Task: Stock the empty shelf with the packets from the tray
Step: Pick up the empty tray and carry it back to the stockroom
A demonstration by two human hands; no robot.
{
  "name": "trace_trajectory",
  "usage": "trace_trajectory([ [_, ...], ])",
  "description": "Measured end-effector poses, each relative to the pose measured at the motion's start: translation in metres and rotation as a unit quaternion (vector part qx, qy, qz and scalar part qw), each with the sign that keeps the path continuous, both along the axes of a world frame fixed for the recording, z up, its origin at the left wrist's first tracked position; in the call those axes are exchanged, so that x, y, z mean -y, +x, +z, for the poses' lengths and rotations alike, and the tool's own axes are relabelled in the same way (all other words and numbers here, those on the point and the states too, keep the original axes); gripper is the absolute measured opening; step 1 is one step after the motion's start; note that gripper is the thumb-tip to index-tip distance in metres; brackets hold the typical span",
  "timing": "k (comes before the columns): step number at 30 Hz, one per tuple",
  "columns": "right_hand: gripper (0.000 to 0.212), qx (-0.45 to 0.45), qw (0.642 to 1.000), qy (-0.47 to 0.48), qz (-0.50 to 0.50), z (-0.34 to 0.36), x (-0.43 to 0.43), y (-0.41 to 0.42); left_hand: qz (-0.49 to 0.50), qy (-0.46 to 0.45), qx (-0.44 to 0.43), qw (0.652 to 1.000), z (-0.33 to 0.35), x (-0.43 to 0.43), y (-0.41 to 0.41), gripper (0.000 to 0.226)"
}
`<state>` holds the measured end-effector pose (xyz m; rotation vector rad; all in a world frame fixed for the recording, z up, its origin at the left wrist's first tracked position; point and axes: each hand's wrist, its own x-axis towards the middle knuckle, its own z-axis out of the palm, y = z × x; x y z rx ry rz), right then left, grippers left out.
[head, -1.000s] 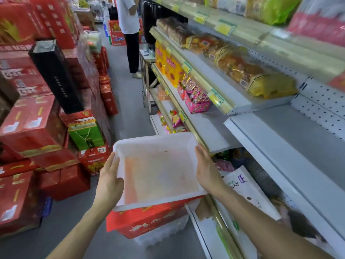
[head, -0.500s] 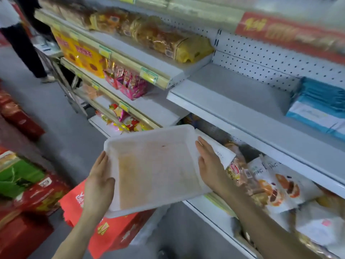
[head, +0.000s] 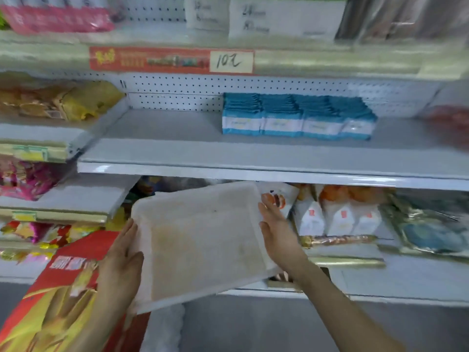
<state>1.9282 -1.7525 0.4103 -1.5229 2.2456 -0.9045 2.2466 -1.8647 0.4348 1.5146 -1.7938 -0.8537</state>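
A white plastic tray (head: 203, 240) with nothing in it is tilted in front of the shelving, its right side higher. My left hand (head: 121, 260) holds its left edge with the thumb over the rim. My right hand (head: 278, 237) grips its right edge, with fingertips showing underneath. Just above the tray is a grey shelf (head: 165, 148). Its left half is bare, and several blue-and-white packets (head: 297, 118) stand in rows at its back right.
Yellow snack bags (head: 63, 102) and pink packs (head: 22, 179) fill the shelves to the left. White pouches (head: 340, 217) sit on the lower shelf right of the tray. A red and yellow carton (head: 58, 301) stands below my left arm. The view is blurred.
The view has swung right from the aisle to face the shelving square on. Both hands kept hold of the tray, which now sits close under the grey shelf.
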Motion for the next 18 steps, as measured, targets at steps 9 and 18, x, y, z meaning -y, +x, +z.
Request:
trace_trajectory([
  [9, 0.052, -0.004, 0.982, 0.013, -0.191, 0.048, -0.187, -0.071, -0.199, -0.01, -0.012, 0.98, 0.018, -0.085, -0.136, 0.067],
  [18, 0.047, 0.011, 0.927, -0.009, -0.376, 0.079, -0.382, -0.081, -0.374, 0.014, -0.101, 0.922, 0.042, -0.189, -0.264, 0.057],
])
